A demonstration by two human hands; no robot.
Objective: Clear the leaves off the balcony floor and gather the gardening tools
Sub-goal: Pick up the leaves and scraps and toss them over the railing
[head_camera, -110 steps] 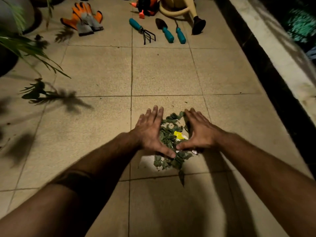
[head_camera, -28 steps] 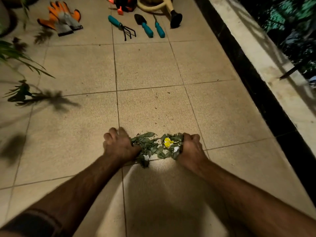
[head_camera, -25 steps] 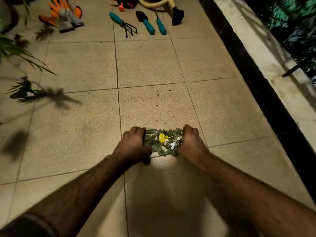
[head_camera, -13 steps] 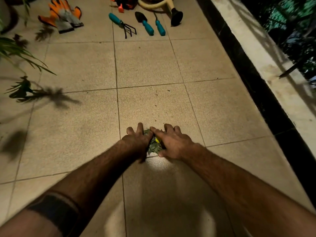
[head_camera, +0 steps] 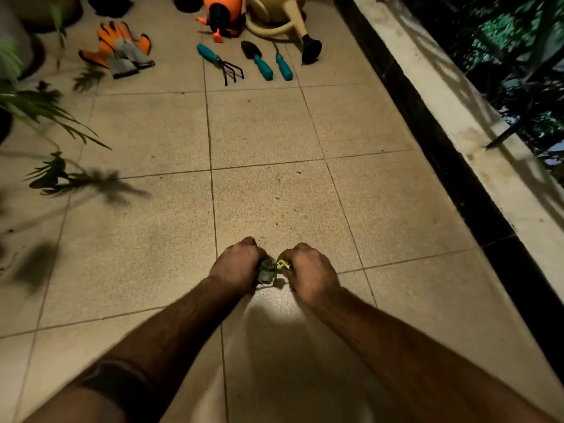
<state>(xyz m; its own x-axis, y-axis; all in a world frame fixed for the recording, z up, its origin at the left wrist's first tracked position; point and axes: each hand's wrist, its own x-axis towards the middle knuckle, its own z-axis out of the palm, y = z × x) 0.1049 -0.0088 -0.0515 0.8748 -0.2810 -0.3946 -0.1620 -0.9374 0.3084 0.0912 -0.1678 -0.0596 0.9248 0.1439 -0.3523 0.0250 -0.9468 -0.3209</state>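
A small clump of dark green leaves (head_camera: 268, 271), with a speck of yellow among them, is pressed into a tight bundle on the beige tiled balcony floor (head_camera: 152, 239), low in the middle of the view beside a grout line. The clump is squeezed between two bare hands. The left hand (head_camera: 236, 264) is curled into a fist against the left side of the leaves, knuckles up. The right hand (head_camera: 308, 270) is curled the same way against the right side, so that only a narrow strip of leaves is seen between the two. Both forearms are stretched forward from the bottom of the view.

Far ahead, near the top, the gardening tools are laid on the floor: a teal-handled hand rake (head_camera: 219, 61), a teal-handled trowel (head_camera: 258, 61) and a third teal-handled tool (head_camera: 283, 65), side by side. A pair of orange and grey gloves (head_camera: 119, 48) is seen to their left. A cream watering can (head_camera: 280, 16) and an orange sprayer (head_camera: 221, 13) are stood behind the tools. Potted plant fronds (head_camera: 36, 105) are seen along the left edge, and a pale parapet ledge (head_camera: 457, 117) along the right.
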